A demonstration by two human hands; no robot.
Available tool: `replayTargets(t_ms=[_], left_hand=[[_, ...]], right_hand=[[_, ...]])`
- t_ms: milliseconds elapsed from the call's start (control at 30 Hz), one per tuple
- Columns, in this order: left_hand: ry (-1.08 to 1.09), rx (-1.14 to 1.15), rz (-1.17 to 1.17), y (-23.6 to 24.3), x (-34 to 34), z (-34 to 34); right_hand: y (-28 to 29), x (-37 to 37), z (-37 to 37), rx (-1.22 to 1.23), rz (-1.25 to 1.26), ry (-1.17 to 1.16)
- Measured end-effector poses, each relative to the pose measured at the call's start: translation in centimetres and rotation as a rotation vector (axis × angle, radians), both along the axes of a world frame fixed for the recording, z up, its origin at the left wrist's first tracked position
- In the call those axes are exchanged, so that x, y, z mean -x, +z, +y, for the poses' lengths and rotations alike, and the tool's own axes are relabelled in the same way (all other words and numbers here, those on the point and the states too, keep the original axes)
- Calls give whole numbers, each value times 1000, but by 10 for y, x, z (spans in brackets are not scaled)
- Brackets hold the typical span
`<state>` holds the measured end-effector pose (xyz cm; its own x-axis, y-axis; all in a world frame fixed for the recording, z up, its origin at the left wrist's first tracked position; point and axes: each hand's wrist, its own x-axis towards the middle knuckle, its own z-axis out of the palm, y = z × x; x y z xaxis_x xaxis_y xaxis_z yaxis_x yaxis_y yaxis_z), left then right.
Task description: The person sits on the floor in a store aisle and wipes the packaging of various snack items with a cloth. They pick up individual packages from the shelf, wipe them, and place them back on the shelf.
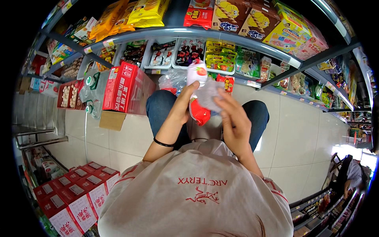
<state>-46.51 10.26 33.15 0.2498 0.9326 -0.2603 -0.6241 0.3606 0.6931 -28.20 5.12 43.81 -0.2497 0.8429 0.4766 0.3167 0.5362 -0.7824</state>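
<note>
My left hand grips a white and red package with a strawberry picture, held upright in front of my knees. Its red lower end sticks out below. A grey cloth lies across the middle of the package and hides part of it. The fingers of my right hand bend over the cloth and press it to the package, slightly blurred. Behind the package, a crumpled clear plastic bag and a small red packet sit by the shelf's lower edge.
Ahead stands a shelf with white trays of wrapped snacks below and brown boxes above. To the left are a red carton, big clear bottles and eggs. Stacked red boxes stand at lower left. A person is far right.
</note>
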Motion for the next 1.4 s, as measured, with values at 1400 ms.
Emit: replayTargets(t_ms=[1400], left_hand=[[-72, -479, 551, 64, -10, -26]], right_hand=[[-44, 7, 15, 198, 212, -9]])
